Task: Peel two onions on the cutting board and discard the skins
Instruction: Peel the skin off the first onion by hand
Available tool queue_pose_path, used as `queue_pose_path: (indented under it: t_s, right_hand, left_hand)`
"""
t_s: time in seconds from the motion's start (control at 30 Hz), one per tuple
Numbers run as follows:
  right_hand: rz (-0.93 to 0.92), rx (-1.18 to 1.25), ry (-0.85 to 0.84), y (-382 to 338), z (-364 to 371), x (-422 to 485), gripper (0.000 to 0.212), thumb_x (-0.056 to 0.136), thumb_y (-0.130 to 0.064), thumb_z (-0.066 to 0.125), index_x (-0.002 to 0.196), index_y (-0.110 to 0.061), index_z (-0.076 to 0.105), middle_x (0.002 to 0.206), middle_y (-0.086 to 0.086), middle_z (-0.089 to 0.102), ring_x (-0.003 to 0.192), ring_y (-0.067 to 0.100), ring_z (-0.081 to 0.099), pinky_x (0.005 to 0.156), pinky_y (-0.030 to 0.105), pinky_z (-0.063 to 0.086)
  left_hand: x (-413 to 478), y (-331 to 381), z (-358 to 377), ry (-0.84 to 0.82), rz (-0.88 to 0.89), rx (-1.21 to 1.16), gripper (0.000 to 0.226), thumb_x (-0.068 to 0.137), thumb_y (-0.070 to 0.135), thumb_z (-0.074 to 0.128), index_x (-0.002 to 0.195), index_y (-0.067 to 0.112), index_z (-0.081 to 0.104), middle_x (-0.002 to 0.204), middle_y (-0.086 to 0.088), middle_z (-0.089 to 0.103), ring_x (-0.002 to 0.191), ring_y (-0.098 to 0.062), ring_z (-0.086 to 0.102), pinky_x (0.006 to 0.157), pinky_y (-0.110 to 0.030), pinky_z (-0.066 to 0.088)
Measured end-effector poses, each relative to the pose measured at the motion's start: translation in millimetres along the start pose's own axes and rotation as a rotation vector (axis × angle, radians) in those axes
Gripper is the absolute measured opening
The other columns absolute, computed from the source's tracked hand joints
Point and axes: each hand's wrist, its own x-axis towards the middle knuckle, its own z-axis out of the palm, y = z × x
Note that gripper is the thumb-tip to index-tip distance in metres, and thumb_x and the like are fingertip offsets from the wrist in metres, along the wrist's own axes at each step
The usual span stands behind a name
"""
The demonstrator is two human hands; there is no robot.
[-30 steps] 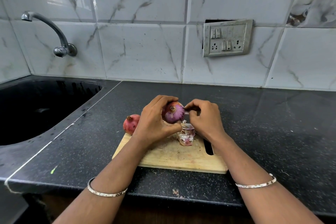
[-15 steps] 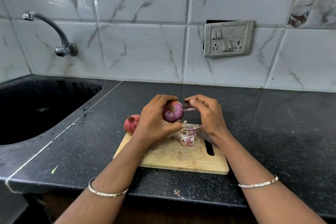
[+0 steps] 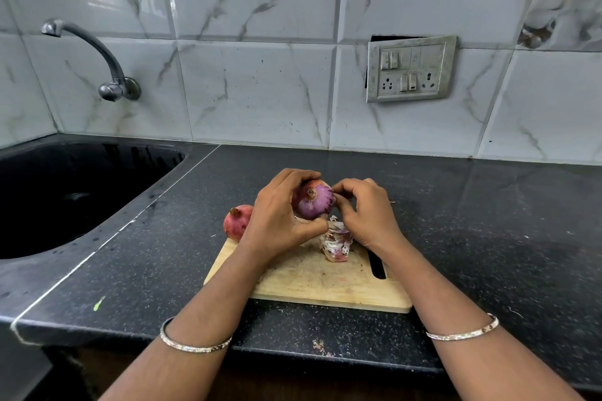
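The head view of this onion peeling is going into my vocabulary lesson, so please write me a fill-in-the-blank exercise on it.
1. The left hand holds the purple onion above the wooden ____.
2. The unpeeled onion rests at the board's far ____ corner.
3. The pile of skins lies on the cutting board, just below the ____ hand.
4. The tap is mounted on the wall above the ____.

Missing words: cutting board; left; right; sink
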Motion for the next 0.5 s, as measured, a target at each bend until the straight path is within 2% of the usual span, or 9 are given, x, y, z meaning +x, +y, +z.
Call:
queue_pose_path:
  t_s: [0.1, 0.23, 0.33, 0.43, 0.5]
  right_hand:
    - [0.031, -0.075, 0.029, 0.1, 0.4, -0.1, 0.013, 0.093, -0.011, 0.063, 0.095, -0.022, 0.070, 0.093, -0.007, 0.067, 0.094, 0.020, 0.053, 0.085, 0.050, 0.048]
    - [0.085, -0.052, 0.116, 1.4, -9.8, -1.3, 0.011, 0.087, -0.020, 0.063, 0.085, -0.027, 0.071, 0.082, -0.016, 0.064, 0.091, 0.017, 0.053, 0.085, 0.050, 0.049]
    - [0.052, 0.028, 0.076, -8.3, -13.4, -5.1, 0.018, 0.076, -0.028, 0.058, 0.081, -0.029, 0.076, 0.073, -0.020, 0.067, 0.084, 0.012, 0.060, 0.081, 0.040, 0.052]
    - [0.016, 0.179, 0.084, -12.6, -15.3, -5.3, 0.013, 0.084, -0.023, 0.065, 0.081, -0.022, 0.078, 0.069, -0.012, 0.071, 0.069, 0.005, 0.066, 0.065, 0.020, 0.050]
    - [-0.021, 0.222, 0.111, -13.3, -16.7, -5.2, 0.011, 0.089, -0.015, 0.068, 0.082, -0.017, 0.077, 0.070, -0.010, 0.071, 0.070, 0.005, 0.066, 0.062, 0.015, 0.047]
  left_hand:
    - [0.1, 1.9, -0.9, 0.000, 0.011, -0.013, 0.059, 0.066, 0.035, 0.076, 0.121, 0.017, 0.067, 0.115, 0.010, 0.065, 0.104, 0.003, 0.060, 0.085, -0.014, 0.051]
    - [0.1, 1.6, -2.0, -0.007, 0.013, -0.013, 0.058, 0.066, 0.036, 0.076, 0.120, 0.017, 0.066, 0.114, 0.010, 0.064, 0.104, 0.001, 0.061, 0.086, -0.014, 0.050]
    - [0.2, 0.5, -1.4, -0.038, 0.012, -0.002, 0.059, 0.065, 0.036, 0.074, 0.120, 0.017, 0.065, 0.115, 0.009, 0.063, 0.103, -0.001, 0.060, 0.087, -0.013, 0.048]
    - [0.1, -1.7, -1.8, -0.055, 0.001, 0.012, 0.060, 0.065, 0.035, 0.074, 0.121, 0.017, 0.062, 0.115, 0.008, 0.061, 0.103, -0.003, 0.059, 0.089, -0.012, 0.045]
    - [-0.1, -2.4, -1.8, -0.070, -0.005, 0.021, 0.061, 0.065, 0.037, 0.072, 0.122, 0.018, 0.061, 0.116, 0.008, 0.059, 0.103, -0.003, 0.057, 0.089, -0.009, 0.043]
